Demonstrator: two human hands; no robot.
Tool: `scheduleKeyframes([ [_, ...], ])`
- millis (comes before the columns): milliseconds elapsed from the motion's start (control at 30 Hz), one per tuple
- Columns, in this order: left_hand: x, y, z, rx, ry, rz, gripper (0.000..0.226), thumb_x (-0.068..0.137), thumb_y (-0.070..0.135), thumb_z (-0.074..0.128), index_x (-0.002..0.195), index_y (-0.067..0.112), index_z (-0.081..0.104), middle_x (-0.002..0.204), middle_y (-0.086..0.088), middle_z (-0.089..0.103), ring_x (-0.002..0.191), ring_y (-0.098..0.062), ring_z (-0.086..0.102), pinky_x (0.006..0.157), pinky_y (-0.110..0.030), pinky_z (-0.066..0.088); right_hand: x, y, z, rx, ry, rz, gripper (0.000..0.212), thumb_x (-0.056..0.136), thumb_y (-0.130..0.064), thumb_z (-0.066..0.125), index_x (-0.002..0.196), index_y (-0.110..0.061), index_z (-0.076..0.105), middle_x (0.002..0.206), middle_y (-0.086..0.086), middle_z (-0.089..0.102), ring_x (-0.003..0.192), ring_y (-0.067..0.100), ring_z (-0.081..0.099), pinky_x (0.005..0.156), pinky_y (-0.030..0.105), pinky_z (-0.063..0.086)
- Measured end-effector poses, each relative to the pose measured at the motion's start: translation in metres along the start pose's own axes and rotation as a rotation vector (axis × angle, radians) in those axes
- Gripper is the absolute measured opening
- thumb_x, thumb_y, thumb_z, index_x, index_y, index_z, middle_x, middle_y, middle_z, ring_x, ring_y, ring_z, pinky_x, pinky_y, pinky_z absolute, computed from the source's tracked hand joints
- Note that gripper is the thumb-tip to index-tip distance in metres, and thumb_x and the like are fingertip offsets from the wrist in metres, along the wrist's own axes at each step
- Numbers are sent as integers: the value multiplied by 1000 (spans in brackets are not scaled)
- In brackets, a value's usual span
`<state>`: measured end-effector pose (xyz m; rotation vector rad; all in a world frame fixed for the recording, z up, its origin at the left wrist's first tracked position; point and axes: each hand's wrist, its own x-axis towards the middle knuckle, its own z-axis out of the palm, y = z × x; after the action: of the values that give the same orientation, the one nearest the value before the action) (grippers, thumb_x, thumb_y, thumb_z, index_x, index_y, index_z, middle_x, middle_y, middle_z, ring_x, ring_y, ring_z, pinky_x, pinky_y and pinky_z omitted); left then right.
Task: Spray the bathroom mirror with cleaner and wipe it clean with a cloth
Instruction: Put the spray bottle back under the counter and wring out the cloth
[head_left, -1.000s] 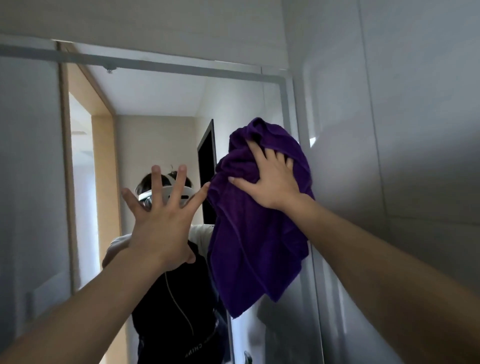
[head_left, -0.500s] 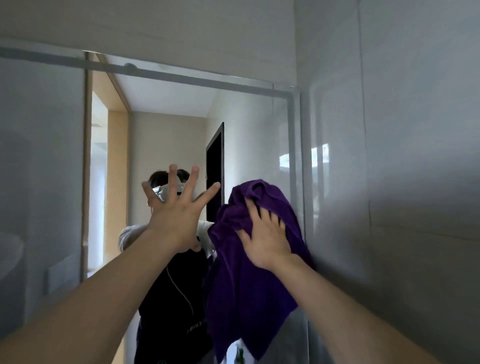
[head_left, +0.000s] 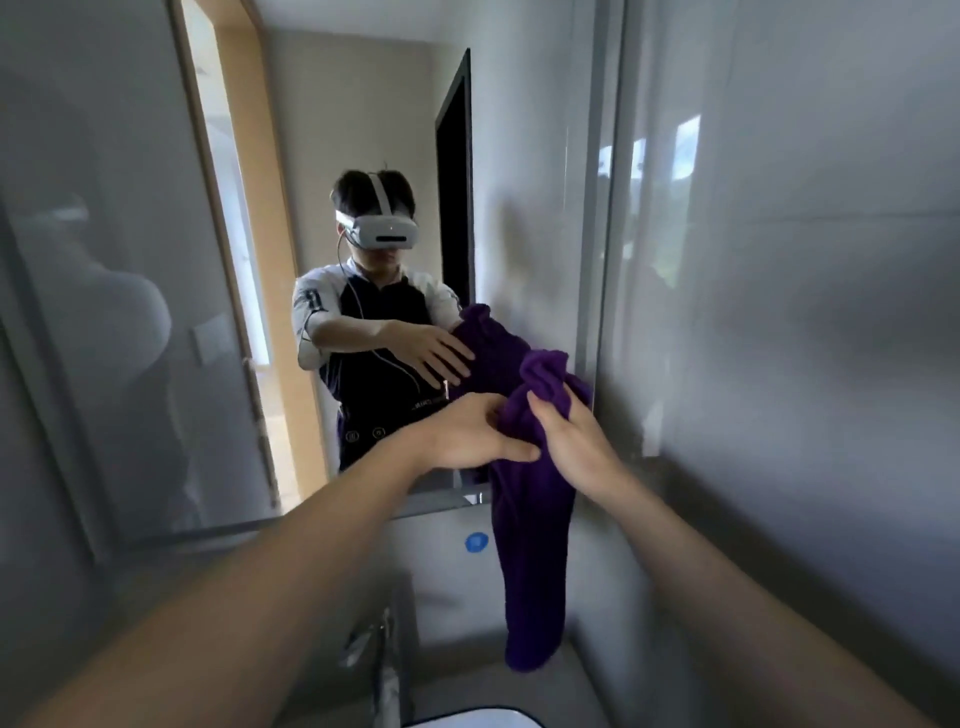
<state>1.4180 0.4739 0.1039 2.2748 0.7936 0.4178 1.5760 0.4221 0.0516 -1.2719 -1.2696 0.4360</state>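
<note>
Both hands met on the purple cloth (head_left: 530, 519) near the mirror (head_left: 363, 156)'s lower right corner. The left hand (head_left: 467, 434) pinched its left edge; the right hand (head_left: 574, 441) gripped the bunched top. The rest hung below them.

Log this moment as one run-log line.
phase: wiping | right hand: gripping purple cloth near mirror lower right corner | left hand: pinching cloth | cloth tail: hanging below mirror | spray bottle: not visible

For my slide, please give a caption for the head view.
Both hands gather a purple cloth at the mirror's lower right corner.
</note>
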Motion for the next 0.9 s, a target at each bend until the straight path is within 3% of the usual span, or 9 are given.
scheduleKeyframes([
  [133, -26, -18, 56, -125, 95, 85, 16, 90, 8, 77, 104, 13, 72, 98, -7, 76, 97, -18, 72, 90, -26, 56, -45, 10, 12, 81, -46, 107, 22, 104, -33, 53, 111, -52, 61, 110, -23, 68, 98, -19, 61, 80, -2, 43],
  [233, -42, -30, 72, -98, 120, 58, 10, 96, 6, 69, 97, -3, 65, 86, -9, 67, 80, -21, 62, 84, -37, 51, -70, 22, 14, 150, -63, 168, 22, 100, -38, 55, 117, -33, 68, 116, 0, 73, 108, 1, 67, 100, 22, 51],
  [300, -55, -37, 79, -169, 138, 47, 9, 100, 3, 62, 94, -3, 65, 81, -6, 60, 74, -14, 55, 76, -32, 47, -88, 28, 13, 228, -72, 241, 38, 90, -48, 58, 119, -26, 71, 115, 4, 75, 111, 16, 69, 108, 41, 50],
  [400, -74, -45, 87, -261, 154, 38, 20, 99, -6, 60, 105, 5, 75, 86, 5, 73, 80, -4, 67, 75, -19, 53, -115, 40, 15, 277, -58, 309, 26, 81, -55, 63, 105, -47, 72, 113, 1, 76, 109, 20, 71, 107, 47, 50],
  [500, -90, -58, 96, -229, 166, -48, 32, 91, -15, 60, 86, 12, 75, 75, 4, 72, 73, -11, 67, 65, -22, 52, -142, 59, 16, 306, -53, 392, 18, 82, -52, 65, 97, -62, 65, 112, -5, 76, 108, 21, 71, 102, 44, 53],
  [600, -102, -71, 107, -263, 181, -145, 8, 95, -4, 64, 90, -7, 70, 76, -13, 66, 72, -23, 60, 70, -36, 48, -172, 83, 12, 391, -192, 502, 20, 93, -36, 66, 110, -44, 73, 113, -4, 78, 106, 18, 73, 86, 29, 58],
  [733, -114, -86, 106, -432, 207, -300, 34, 105, 30, 57, 89, 3, 71, 77, -11, 73, 72, -22, 69, 69, -32, 56, -207, 115, 1, 274, -254, 546, 18, 98, -6, 62, 104, -15, 76, 98, -3, 80, 87, 10, 76, 67, 19, 57],
  [800, -116, -96, 105, -376, 171, -363, 41, 107, 35, 52, 85, 4, 67, 76, -8, 71, 70, -23, 68, 65, -29, 54, -216, 129, -1, 90, -233, 492, 6, 94, -10, 72, 98, -7, 75, 102, 4, 75, 90, 16, 74, 73, 29, 58],
  [900, -107, -110, 115, -229, 104, -390, 40, 108, 34, 49, 84, 5, 62, 75, -15, 60, 68, -26, 56, 66, -35, 44, -223, 146, 3, -133, -184, 501, 8, 90, -31, 78, 94, -25, 74, 93, -7, 76, 84, 6, 72, 75, 30, 61],
])
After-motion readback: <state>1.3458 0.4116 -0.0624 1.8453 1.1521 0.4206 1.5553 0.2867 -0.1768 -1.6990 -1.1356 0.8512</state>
